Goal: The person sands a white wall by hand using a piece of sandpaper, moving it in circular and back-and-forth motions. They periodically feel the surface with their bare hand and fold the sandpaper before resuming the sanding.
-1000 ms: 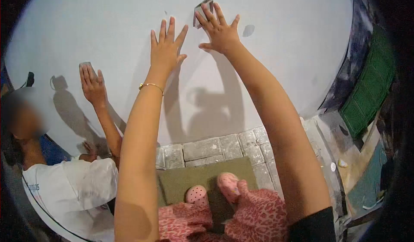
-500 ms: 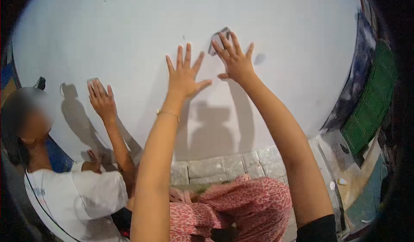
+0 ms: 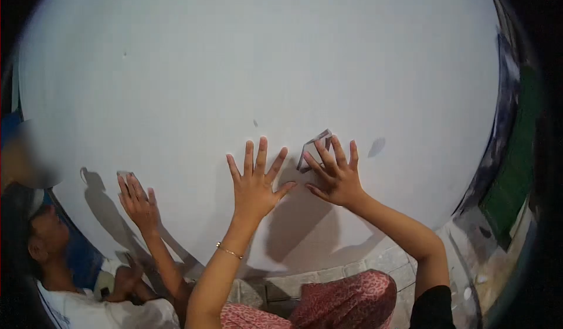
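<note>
My left hand (image 3: pixel 255 185) lies flat on a white wall (image 3: pixel 193 82), fingers spread and nothing under it that I can see. A gold-coloured bracelet (image 3: pixel 230 251) circles that wrist. Just to the right, my right hand (image 3: pixel 339 179) presses a folded grey-and-white sheet (image 3: pixel 309 153), which looks like sandpaper, against the wall. Its fingers are stretched apart over the sheet, partly hiding it. The sheet's dark upper edge shows beyond the fingertips. The two thumbs point toward each other with a small gap between them.
At the left a person in a white shirt (image 3: pixel 111 314) holds a hand (image 3: pixel 139 206) against the wall, on a small pale piece. Patterned pink trousers (image 3: pixel 346 299) and paving stones (image 3: pixel 249 294) show below. A green panel (image 3: pixel 507 200) stands at right.
The view has tilted upward, so wall and hands sit lower in it. My right hand and the sheet have slid down the wall. My left hand stays flat and has moved down too.
</note>
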`<state>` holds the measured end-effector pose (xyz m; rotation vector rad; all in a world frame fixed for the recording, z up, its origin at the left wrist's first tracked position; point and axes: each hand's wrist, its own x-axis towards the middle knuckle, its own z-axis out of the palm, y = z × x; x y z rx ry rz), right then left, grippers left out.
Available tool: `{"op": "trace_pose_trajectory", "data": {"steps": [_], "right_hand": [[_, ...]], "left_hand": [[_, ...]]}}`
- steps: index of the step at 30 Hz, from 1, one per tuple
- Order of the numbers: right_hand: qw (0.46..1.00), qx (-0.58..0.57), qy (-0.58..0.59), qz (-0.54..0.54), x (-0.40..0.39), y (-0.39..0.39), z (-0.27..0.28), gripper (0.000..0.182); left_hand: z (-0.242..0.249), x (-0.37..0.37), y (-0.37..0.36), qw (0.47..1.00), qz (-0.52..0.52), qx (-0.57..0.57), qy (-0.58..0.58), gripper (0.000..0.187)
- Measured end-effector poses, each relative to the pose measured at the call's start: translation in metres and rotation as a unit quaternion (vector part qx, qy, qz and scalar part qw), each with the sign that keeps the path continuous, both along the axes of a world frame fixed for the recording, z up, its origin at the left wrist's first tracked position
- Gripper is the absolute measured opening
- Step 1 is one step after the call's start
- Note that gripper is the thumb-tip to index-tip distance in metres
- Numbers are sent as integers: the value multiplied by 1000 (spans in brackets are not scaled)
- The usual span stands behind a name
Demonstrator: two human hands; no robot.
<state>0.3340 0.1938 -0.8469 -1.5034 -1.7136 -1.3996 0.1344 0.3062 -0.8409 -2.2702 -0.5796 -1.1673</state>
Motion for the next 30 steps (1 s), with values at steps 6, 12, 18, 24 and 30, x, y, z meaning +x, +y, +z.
{"op": "trace_pose_trajectory", "data": {"steps": [6, 12, 18, 24, 30], "right_hand": [[992, 47, 117, 17, 19, -17, -1, 62], [940, 200, 275, 12, 46, -25, -5, 61], [993, -85, -10, 82, 37, -26, -11, 52], [983, 104, 151, -19, -8, 0, -44, 45], [1000, 8, 18, 23, 1, 5, -10, 36]], "left_hand": [[-13, 11, 0, 998, 43, -25, -50, 80], [-5, 42, -5, 954, 113, -60, -271, 74], [-54, 61, -12, 944, 88, -62, -312, 65], [-128, 16, 6, 986, 80, -18, -148, 76], [-122, -1, -6, 982, 40, -126, -132, 104]]}}
